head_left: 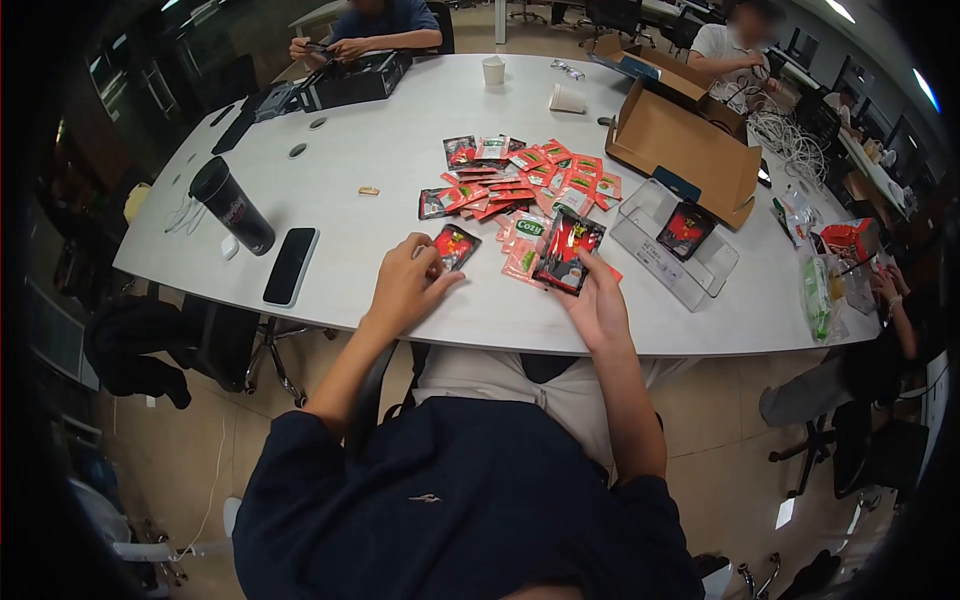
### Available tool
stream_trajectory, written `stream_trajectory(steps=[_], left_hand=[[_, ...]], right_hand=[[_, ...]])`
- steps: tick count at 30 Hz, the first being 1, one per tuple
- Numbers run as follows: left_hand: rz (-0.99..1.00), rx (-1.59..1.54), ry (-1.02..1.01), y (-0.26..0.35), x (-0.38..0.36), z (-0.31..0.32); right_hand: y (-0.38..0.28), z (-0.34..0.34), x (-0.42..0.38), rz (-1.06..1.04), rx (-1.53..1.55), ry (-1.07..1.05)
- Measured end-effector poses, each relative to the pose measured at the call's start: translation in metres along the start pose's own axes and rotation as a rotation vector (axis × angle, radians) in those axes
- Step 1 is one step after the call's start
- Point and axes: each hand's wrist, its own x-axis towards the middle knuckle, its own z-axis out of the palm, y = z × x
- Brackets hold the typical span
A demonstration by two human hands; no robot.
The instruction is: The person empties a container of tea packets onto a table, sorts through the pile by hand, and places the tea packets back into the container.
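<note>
My right hand [598, 305] is closed on black-and-red sachets [572, 250], apparently a small stack, held upright just above the table's near side. My left hand [405, 278] has its fingers curled at the left edge of another black-and-red sachet [456, 246], thumb and fingers on either side of it. Beyond both hands lies a loose pile of red-and-white sachets [510, 190] mixed with a few black ones. A pink-and-white "Cozy" sachet [525, 230] lies just left of the right hand's stack. To the right is a clear plastic tray [655, 260] with one black-and-red sachet [687, 230] in it.
An open cardboard box [680, 140] stands behind the tray. A dark tumbler [232, 205] and a phone [292, 266] are on the left. Paper cups [494, 70] stand and lie at the back. Plastic bags [825, 285] and a cable bundle [785, 140] are at right. Other people sit around the table.
</note>
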Motion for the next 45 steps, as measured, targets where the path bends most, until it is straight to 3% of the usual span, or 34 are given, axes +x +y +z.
stream_trajectory(steps=[1,2,4,8,10,12,14,17,20,24,25,26,29,32,33,38,40,45], left_hand=[[-0.126,-0.02,-0.015,0.002,-0.005,-0.002],[-0.128,-0.019,-0.018,-0.002,-0.008,-0.002],[0.061,0.045,0.106,-0.01,-0.01,0.003],[0.225,0.117,0.17,-0.013,-0.001,-0.006],[-0.15,-0.063,-0.215,0.007,0.007,-0.026],[-0.083,-0.11,-0.157,-0.003,0.012,-0.012],[-0.267,-0.582,-0.165,-0.008,0.02,0.001],[-0.173,-0.826,-0.048,-0.009,0.035,0.025],[0.156,-0.607,-0.029,0.02,0.039,0.038],[0.266,-0.512,-0.284,0.046,0.047,0.024],[0.18,-0.563,-0.375,0.05,0.053,0.016],[0.192,-0.569,-0.381,0.048,0.06,0.014],[0.467,-0.406,-0.11,0.045,0.076,0.009],[0.618,-0.205,-0.182,0.046,0.092,0.002],[0.569,-0.227,-0.326,0.052,0.094,-0.007],[0.651,-0.289,-0.317,0.042,0.098,-0.011],[0.564,-0.278,-0.466,0.043,0.101,-0.013],[0.586,-0.228,-0.366,0.052,0.11,-0.013]], right_hand=[[0.006,0.002,-0.004,-0.028,-0.021,0.04],[0.013,0.003,-0.006,-0.025,-0.019,0.042],[0.025,0.002,-0.009,-0.021,-0.048,0.068],[0.049,-0.004,-0.009,-0.033,-0.058,0.027],[0.045,0.009,-0.014,-0.044,-0.108,-0.007],[0.048,0.003,-0.007,-0.028,-0.07,-0.028],[0.049,-0.003,0.001,-0.021,0.02,-0.12],[0.044,0.007,-0.006,-0.034,0.02,-0.115],[0.045,0.007,-0.007,-0.043,-0.016,-0.084],[0.056,0.0,-0.006,-0.155,-0.222,-0.029],[0.058,-0.002,-0.006,-0.165,-0.186,-0.013],[0.06,-0.002,-0.006,-0.176,-0.189,-0.004],[0.063,0.007,-0.008,-0.201,-0.354,0.053],[0.067,0.003,-0.004,-0.192,-0.419,0.087],[0.069,0.002,-0.003,-0.232,-0.414,0.077],[0.07,0.011,-0.009,-0.25,-0.52,0.126],[0.068,0.012,-0.008,-0.265,-0.514,0.121],[0.07,0.014,-0.006,-0.259,-0.473,0.166]])
